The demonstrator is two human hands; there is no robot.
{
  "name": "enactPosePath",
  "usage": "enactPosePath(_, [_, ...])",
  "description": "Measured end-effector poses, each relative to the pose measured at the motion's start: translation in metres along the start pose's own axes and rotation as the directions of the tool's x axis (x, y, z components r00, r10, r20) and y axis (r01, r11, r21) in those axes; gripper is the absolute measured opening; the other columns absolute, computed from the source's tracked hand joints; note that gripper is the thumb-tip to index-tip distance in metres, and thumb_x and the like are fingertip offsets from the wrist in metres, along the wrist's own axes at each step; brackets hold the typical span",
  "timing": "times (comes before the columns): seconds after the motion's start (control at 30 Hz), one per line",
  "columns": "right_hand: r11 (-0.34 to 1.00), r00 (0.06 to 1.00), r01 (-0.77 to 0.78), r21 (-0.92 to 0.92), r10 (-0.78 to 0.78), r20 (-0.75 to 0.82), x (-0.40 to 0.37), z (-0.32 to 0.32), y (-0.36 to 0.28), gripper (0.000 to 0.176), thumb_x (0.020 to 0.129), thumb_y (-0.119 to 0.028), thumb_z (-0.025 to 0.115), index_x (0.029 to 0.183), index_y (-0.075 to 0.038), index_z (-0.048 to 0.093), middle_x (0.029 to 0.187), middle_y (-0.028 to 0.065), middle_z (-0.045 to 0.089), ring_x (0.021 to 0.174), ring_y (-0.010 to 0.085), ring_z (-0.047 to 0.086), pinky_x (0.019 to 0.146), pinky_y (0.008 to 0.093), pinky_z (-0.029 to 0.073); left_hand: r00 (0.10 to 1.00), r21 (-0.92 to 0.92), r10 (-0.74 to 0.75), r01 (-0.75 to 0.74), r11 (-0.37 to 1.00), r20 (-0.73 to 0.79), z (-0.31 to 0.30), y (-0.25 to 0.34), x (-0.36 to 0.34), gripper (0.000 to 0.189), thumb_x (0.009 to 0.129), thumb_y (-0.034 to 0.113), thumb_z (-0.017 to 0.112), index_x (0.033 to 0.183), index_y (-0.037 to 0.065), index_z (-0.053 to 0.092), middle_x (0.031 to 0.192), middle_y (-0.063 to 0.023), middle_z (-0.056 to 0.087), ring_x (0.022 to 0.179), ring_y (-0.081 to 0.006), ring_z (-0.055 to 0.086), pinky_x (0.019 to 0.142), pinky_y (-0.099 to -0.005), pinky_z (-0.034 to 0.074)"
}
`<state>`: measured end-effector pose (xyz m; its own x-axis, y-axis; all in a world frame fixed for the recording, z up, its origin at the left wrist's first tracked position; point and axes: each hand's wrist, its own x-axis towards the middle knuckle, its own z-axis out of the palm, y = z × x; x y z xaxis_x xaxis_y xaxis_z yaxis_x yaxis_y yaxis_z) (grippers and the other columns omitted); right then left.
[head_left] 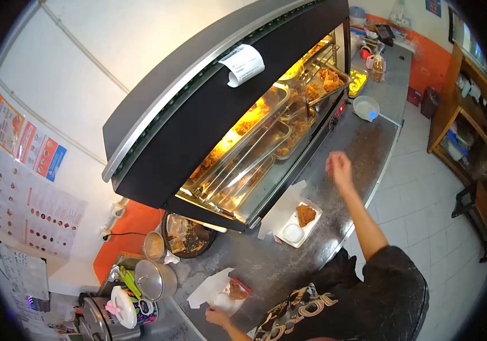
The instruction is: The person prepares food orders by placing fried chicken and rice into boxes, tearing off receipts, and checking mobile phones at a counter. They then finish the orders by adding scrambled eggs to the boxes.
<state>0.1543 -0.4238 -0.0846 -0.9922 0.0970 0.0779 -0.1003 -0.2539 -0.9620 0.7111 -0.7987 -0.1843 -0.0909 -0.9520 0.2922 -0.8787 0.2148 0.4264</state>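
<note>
Lying open on the bench (272,258): two cartons of fried chicken

Beside the heated display cabinet (181,125), fried chicken (306,215) and a white mound (293,233) are held by the upper carton (298,242). The lower carton (210,287), likewise filled, is reached at its near corner by the left hand (217,316); whether its grip is closed cannot be told. The right hand (339,167) is raised over the bench, fingers curled; whether anything is grasped cannot be told.

Posters (5,122) on the wall (67,57) at left, a steel pot (155,280) near a white-lidded container (123,307) at lower left, and a wooden shelf (445,121) at right.
</note>
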Motion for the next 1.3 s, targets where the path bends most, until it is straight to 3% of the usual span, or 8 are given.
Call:
enactPosePath(0.37, [0.963, 0.972, -0.106, 0.249, 0.153, -0.177, 0.215, 0.032, -0.068, 0.03, 0.098, -0.025, 0.055, 0.117, -0.001, 0.058, 0.1, 0.0127, 0.066, 0.075, 0.0183, 0.067, 0.058, 0.0278, 0.056, 0.936, -0.23, -0.345, 0.32, 0.919, -0.075, 0.015, -0.014, -0.025, 0.03, 0.081, 0.019, 0.061, 0.094, -0.007, 0.067, 0.088, -0.0217, 0.068, 0.08, -0.034, 0.066, 0.073, -0.0429, 0.051])
enactPosePath(0.47, [0.985, 0.961, -0.078, 0.153, 0.115, -0.251, 0.232, 0.031, -0.06, 0.026, 0.098, -0.018, 0.052, 0.115, 0.0, 0.058, 0.096, 0.01, 0.063, 0.078, 0.0175, 0.066, 0.064, 0.0281, 0.056, 0.918, -0.054, -0.155, 0.145, 0.988, -0.365, -0.009, 0.039, -0.03, 0.032, 0.083, 0.014, 0.062, 0.109, -0.005, 0.063, 0.103, -0.0207, 0.066, 0.092, -0.0313, 0.065, 0.08, -0.0411, 0.05])
enactPosePath(0.63, [0.994, 0.992, -0.061, 0.09, 0.07, -0.103, 0.257, 0.031, -0.066, 0.032, 0.1, -0.02, 0.047, 0.127, -0.002, 0.049, 0.106, 0.0094, 0.058, 0.091, 0.0179, 0.062, 0.077, 0.0314, 0.053, 0.918, -0.426, 0.168, -0.321, 0.846, -0.359, -0.116, 0.276, -0.013, 0.028, 0.085, -0.001, 0.058, 0.113, -0.005, 0.059, 0.102, -0.0182, 0.063, 0.093, -0.0279, 0.063, 0.082, -0.034, 0.049])
enactPosePath(0.77, [0.957, 0.996, 0.057, -0.286, -0.075, -0.054, 0.251, 0.038, -0.083, 0.023, 0.098, -0.016, 0.051, 0.118, -0.005, 0.053, 0.103, 0.0059, 0.057, 0.087, 0.013, 0.055, 0.07, 0.0295, 0.047, 0.587, -0.399, 0.561, -0.809, 0.431, -0.584, -0.2, 0.451, -0.005, 0.026, 0.078, -0.006, 0.063, 0.104, -0.002, 0.064, 0.094, -0.0158, 0.065, 0.086, -0.03, 0.063, 0.08, -0.0392, 0.05])
enactPosePath(0.83, [0.892, 0.884, 0.451, -0.018, -0.45, -0.125, 0.205, 0.057, -0.126, 0.016, 0.098, -0.014, 0.051, 0.109, -0.004, 0.058, 0.09, 0.0027, 0.058, 0.079, 0.0088, 0.051, 0.069, 0.0258, 0.044, 0.27, -0.256, 0.708, -0.958, 0.13, -0.653, -0.247, 0.525, 0.0, 0.026, 0.072, -0.009, 0.066, 0.096, 0.0, 0.068, 0.094, -0.0127, 0.067, 0.089, -0.0317, 0.063, 0.081, -0.0406, 0.05])
enactPosePath(0.9, [0.862, 0.869, 0.493, 0.122, -0.494, -0.023, 0.136, 0.08, -0.183, 0.013, 0.097, -0.012, 0.051, 0.102, -0.003, 0.061, 0.078, -0.0009, 0.056, 0.072, 0.006, 0.05, 0.064, 0.0232, 0.043, 0.004, -0.091, 0.747, -0.993, -0.075, -0.665, -0.279, 0.593, 0.017, 0.026, 0.068, -0.005, 0.071, 0.092, 0.004, 0.07, 0.093, -0.0102, 0.066, 0.091, -0.0311, 0.061, 0.079, -0.0394, 0.05])
enactPosePath(1.1, [0.878, 0.679, 0.336, 0.342, -0.477, 0.558, 0.032, 0.153, -0.279, 0.036, 0.091, -0.009, 0.063, 0.124, -0.003, 0.053, 0.07, -0.0024, 0.057, 0.057, -0.0006, 0.047, 0.05, 0.0163, 0.035, -0.042, -0.256, 0.936, -0.957, -0.139, -0.35, -0.279, 0.699, 0.063, 0.019, 0.074, 0.003, 0.074, 0.093, 0.005, 0.071, 0.099, -0.0106, 0.063, 0.087, -0.0261, 0.064, 0.077, -0.0332, 0.05])
enactPosePath(1.3, [0.906, 0.678, 0.089, 0.413, -0.359, 0.642, 0.041, 0.182, -0.267, 0.025, 0.089, -0.008, 0.066, 0.11, 0.001, 0.055, 0.06, -0.0057, 0.052, 0.052, -0.0029, 0.041, 0.046, 0.0157, 0.028, 0.014, -0.33, 0.968, -0.941, -0.072, -0.25, -0.263, 0.697, 0.072, 0.014, 0.074, 0.004, 0.076, 0.087, 0.002, 0.07, 0.104, -0.0087, 0.062, 0.09, -0.0223, 0.065, 0.075, -0.0323, 0.054])
